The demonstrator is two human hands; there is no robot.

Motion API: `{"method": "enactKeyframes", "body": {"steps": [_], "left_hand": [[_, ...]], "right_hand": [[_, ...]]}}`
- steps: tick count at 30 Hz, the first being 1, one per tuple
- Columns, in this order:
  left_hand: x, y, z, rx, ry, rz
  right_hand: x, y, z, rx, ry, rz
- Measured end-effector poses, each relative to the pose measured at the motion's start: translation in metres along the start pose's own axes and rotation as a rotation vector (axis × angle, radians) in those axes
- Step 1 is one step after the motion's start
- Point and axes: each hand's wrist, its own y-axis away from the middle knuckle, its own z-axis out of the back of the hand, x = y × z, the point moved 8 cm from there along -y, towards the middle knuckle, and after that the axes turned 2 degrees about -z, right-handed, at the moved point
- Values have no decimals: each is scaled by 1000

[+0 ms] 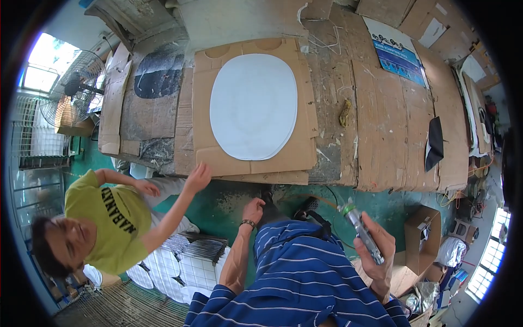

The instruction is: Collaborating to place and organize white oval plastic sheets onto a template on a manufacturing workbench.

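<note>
My right hand holds a slim grey spray can with a green cap, raised in front of my striped blue shirt. My left hand hangs near my thigh with its fingers loosely curled and nothing in it; a beaded band sits on the wrist. Ahead, a white oval sheet lies on a brown cardboard panel on the workbench. A person in a yellow-green shirt at my left reaches a hand up to the cardboard's near edge.
The bench is covered with cardboard pieces, a blue-printed sheet and a black flap. A standing fan is at the far left. Stacked white oval panels lie on the green floor. An open carton sits at the right.
</note>
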Motion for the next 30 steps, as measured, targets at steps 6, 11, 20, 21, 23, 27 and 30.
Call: {"method": "enactKeyframes", "body": {"steps": [6, 11, 20, 21, 23, 27, 30], "left_hand": [[-73, -15, 7, -6, 42, -195], [-134, -33, 8, -28, 39, -334], [-204, -70, -3, -65, -96, -574], [-205, -74, -7, -70, -157, -579], [-205, -80, -11, -74, -216, -586], [-199, -97, -10, -117, -398, -474], [-177, -109, -4, -94, -492, -342]], "right_hand": [[-3, 10, 0, 18, -41, -45], [-8, 16, 7, -29, -13, -62], [-13, 16, 1, 13, -21, -72], [-13, 15, 2, 12, -21, -71], [-11, 13, 3, 12, -9, -72], [-10, 12, -1, 45, -25, -85], [-3, 10, -10, 124, -23, -33]]}}
